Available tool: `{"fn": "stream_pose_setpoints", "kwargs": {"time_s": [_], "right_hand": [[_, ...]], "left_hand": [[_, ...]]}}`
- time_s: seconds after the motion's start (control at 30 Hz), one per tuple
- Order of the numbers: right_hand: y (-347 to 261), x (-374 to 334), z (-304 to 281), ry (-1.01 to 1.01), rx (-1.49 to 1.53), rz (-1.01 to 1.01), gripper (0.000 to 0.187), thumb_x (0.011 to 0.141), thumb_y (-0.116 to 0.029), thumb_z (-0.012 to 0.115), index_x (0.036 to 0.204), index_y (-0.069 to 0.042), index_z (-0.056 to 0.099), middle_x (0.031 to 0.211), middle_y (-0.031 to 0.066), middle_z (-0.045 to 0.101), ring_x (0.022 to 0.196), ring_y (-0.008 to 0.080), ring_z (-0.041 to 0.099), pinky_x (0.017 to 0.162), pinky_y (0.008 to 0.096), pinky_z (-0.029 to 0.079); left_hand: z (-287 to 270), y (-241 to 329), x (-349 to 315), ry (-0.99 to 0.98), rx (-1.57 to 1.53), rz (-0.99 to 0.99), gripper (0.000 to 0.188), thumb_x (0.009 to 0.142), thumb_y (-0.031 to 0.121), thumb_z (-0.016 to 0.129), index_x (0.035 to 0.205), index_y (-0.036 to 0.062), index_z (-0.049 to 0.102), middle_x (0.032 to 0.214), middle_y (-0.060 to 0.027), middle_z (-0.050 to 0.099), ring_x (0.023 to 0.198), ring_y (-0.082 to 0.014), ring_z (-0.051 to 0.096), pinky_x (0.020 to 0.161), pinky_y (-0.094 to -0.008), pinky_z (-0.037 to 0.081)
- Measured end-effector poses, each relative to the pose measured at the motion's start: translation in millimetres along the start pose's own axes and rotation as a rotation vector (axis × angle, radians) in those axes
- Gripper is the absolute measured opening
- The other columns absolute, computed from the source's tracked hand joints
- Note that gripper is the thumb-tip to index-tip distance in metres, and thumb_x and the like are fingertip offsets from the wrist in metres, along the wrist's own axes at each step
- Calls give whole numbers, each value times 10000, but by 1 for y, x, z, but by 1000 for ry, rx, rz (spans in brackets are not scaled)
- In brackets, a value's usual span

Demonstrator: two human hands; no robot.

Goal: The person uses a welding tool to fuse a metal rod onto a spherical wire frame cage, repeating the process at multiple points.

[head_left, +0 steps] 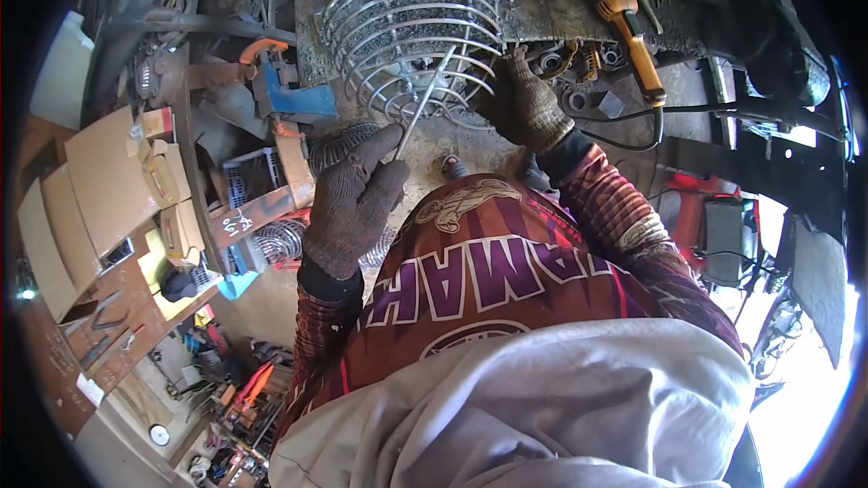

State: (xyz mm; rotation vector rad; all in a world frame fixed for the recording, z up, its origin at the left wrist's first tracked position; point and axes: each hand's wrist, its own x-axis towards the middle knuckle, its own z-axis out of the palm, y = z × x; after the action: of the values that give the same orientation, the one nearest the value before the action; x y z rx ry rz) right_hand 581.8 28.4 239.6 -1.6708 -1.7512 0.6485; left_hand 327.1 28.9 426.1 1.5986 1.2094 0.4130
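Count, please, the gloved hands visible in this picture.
2: the left hand, holding a thin metal rod, and the right hand, beside the wire frame on its right side. I see no others.

I see a maroon jersey (506, 307) with big white-edged purple lettering (470, 282) and a pale motorcycle print (466, 203) toward the far end. Its streaked sleeves (619, 194) meet dark cuffs (566, 155). Brownish-grey knit gloves (336, 237) cover the left hand (357, 203) and right hand (532, 108); pale grey cloth (551, 398) folds nearest.
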Motion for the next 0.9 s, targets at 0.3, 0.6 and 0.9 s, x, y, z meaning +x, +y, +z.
{"fn": "stream_pose_setpoints", "kwargs": {"time_s": [0.3,0.6,0.9], "right_hand": [[15,13,47,109,1076,154,310,1013,-273,548,1186,-20,497,1087,143,663,902,241,682,762,381,567],[-11,20,22,121,1737,591,601,996,-583,446,1163,-17,563,1057,145,678,892,253,712,692,374,604],[-8,19,17,60,1678,572,655,988,-611,431,1165,5,563,1096,150,667,902,276,720,694,385,613]], "left_hand": [[24,59,26,95,467,71,314,949,120,601,1255,50,622,924,-144,703,729,-208,678,678,-330,532],[40,90,30,115,891,103,307,939,117,600,1235,42,631,1047,-194,696,787,-304,684,704,-376,542],[50,96,40,158,1085,227,285,912,166,639,1176,57,641,887,-188,692,777,-372,680,650,-443,545]]}}
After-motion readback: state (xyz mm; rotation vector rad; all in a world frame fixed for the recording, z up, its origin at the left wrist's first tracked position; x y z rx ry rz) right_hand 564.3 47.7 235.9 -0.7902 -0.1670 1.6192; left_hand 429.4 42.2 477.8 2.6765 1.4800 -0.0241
